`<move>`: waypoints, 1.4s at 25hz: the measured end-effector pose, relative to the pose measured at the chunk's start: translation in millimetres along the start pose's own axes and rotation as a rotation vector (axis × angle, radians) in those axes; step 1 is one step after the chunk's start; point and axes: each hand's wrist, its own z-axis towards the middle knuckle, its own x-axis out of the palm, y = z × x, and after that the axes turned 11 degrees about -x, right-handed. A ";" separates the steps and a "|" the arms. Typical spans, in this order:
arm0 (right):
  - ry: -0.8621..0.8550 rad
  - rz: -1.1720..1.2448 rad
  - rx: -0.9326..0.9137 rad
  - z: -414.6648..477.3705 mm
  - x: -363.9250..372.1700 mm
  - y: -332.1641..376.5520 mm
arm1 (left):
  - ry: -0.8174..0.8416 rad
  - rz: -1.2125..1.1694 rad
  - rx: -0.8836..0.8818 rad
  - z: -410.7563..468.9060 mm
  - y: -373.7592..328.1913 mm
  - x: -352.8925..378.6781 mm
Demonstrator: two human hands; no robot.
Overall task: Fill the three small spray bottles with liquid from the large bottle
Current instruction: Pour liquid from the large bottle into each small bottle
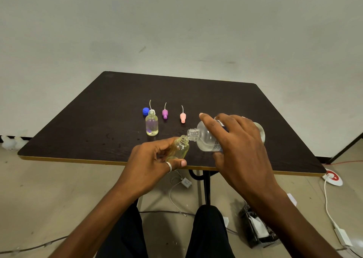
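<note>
My right hand (237,143) grips the large clear bottle (206,139), tipped on its side with its open threaded neck touching the mouth of a small clear bottle (179,149). My left hand (155,159) holds that small bottle tilted, just above the table's front edge. A second small bottle (151,125) stands upright and uncapped to the left, holding pale liquid. Behind it lie a white spray top (151,111), a purple spray top (165,113) and a pink spray top (182,117), each with a thin tube pointing up. A blue cap (145,111) lies beside the white one.
The dark square table (255,104) has a gold-edged rim and stands before a pale wall. Under and around it, cables, a white plug adapter (186,182) and a round white-red socket (333,177) lie on the floor. My dark-trousered knees show below.
</note>
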 end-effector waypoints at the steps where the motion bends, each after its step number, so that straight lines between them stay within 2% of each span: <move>1: 0.001 0.000 0.001 -0.1 0.1 -0.1 | 0.002 0.000 0.000 -0.2 0.0 0.0; 35: -0.001 -0.006 -0.018 -0.2 1.7 -1.2 | 0.002 -0.021 -0.021 -1.4 -0.1 1.9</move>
